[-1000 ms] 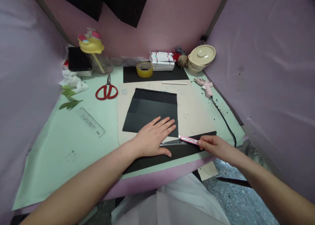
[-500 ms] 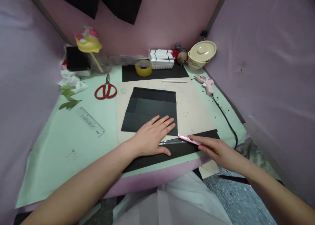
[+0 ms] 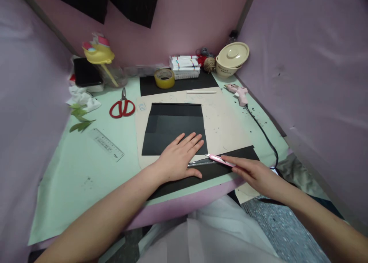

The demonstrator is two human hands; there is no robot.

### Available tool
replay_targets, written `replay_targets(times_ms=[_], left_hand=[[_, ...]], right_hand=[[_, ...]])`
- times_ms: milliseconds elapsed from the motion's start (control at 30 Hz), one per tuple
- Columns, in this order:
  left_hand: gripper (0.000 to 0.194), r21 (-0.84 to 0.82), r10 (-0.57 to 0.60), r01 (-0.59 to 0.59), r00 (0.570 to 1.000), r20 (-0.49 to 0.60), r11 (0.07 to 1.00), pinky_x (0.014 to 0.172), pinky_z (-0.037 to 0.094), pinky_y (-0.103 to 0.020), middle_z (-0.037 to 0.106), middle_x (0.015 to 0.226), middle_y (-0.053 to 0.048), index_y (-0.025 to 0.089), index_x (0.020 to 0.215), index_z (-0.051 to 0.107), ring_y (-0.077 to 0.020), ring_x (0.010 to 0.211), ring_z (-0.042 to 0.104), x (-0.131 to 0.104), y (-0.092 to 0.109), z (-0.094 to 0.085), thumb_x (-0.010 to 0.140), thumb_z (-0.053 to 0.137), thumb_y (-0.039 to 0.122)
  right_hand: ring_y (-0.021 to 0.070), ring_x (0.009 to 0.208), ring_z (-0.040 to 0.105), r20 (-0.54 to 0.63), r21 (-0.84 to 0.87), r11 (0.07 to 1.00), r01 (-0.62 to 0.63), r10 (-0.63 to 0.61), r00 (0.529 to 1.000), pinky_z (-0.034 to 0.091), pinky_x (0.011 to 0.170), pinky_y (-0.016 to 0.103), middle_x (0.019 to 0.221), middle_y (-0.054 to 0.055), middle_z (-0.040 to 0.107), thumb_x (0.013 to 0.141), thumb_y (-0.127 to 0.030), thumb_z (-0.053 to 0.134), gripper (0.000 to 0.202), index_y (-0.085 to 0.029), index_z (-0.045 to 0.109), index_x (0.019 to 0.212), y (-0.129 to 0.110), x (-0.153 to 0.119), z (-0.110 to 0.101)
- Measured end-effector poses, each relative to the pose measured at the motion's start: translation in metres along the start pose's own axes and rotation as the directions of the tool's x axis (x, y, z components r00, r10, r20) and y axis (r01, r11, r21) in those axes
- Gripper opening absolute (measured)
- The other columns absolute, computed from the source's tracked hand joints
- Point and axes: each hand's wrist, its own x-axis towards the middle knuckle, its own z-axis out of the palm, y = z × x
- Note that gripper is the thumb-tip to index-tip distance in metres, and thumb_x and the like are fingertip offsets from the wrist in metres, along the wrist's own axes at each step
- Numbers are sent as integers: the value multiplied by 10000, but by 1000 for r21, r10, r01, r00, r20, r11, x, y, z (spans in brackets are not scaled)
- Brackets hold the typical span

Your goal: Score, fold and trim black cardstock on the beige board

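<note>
My left hand lies flat with fingers spread over the lower right part of a folded black card sheet. My right hand grips a pink utility knife, its blade tip near the sheet's lower right corner. Beneath the knife and my left hand, a clear strip that looks like a ruler rests along another black sheet at the table's front edge. A beige board lies under the folded sheet.
Red-handled scissors, a clear ruler and green leaves lie on the left. A pink glue gun with a black cord is on the right. Yellow tape, white markers and a lidded bowl stand behind.
The whole view has shifted slightly, and the folded black sheet appears turned a little straighter. My left hand stays pressed on it. My right hand still holds the knife near the same corner.
</note>
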Motion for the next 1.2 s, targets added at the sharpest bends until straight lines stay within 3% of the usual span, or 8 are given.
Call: replay_targets(times_ms=[133, 367, 567, 700, 867, 1100, 1200], left_hand=[[1004, 16, -75, 75, 997, -27, 997, 1193, 88, -457, 209, 1590, -125, 126, 1510, 260, -291, 1480, 156, 0, 8, 3, 799, 290, 834], [1048, 55, -106, 105, 994, 30, 993, 1199, 88, -462, 151, 1603, -117, 103, 1520, 224, -281, 1489, 111, 2, 12, 1, 784, 289, 846], [1005, 20, -139, 139, 990, 18, 990, 1203, 86, -486, 165, 1599, -128, 124, 1519, 231, -289, 1490, 109, 3, 16, 1, 799, 385, 807], [991, -87, -194, 198, 980, 50, 976, 1205, 101, -474, 142, 1603, -138, 135, 1533, 151, -288, 1490, 101, 2, 14, -4, 818, 518, 713], [1053, -246, -170, 194, 978, 118, 950, 1217, 101, -413, 85, 1617, -118, 169, 1542, 13, -255, 1496, 47, -1, 5, -14, 803, 652, 561], [1083, -359, -186, 218, 975, 122, 907, 1222, 93, -450, 99, 1616, -115, 179, 1543, 41, -270, 1494, 37, 0, 4, -15, 757, 729, 466], [1042, -488, -176, 213, 977, 122, 846, 1214, 149, -473, 120, 1616, -93, 224, 1547, 39, -281, 1488, 110, -5, -5, -24, 771, 710, 403]], right_hand=[[223, 1290, 514, -40, 18, 1000, -18, 19, 999, 447, 1066, 408, 1426, -9, 522, 986, -365, 403, 436, -338, 463, 1417, -4, 0, 6], [219, 1231, 567, -50, -8, 1000, 28, -28, 998, 494, 1010, 399, 1378, 3, 569, 981, -321, 398, 435, -313, 477, 1409, -13, 6, 5], [196, 1239, 559, -63, -45, 999, 11, -14, 998, 487, 1019, 370, 1389, -19, 559, 984, -317, 388, 442, -324, 453, 1422, -14, 4, 12], [199, 1215, 578, -96, -62, 998, -9, 3, 995, 506, 993, 369, 1365, -20, 580, 980, -324, 393, 440, -332, 459, 1415, -14, 4, 16], [197, 1224, 572, -104, -47, 999, -1, -4, 995, 500, 1004, 374, 1378, -25, 568, 983, -318, 389, 438, -346, 457, 1414, -14, 5, 16], [202, 1220, 575, -102, -65, 998, 18, -25, 994, 508, 990, 390, 1379, -21, 567, 984, -311, 380, 451, -354, 431, 1431, -19, 8, 26], [204, 1205, 585, -102, -78, 997, 1, -9, 995, 520, 970, 389, 1365, -22, 580, 984, -313, 376, 458, -366, 416, 1438, -22, 8, 28]])
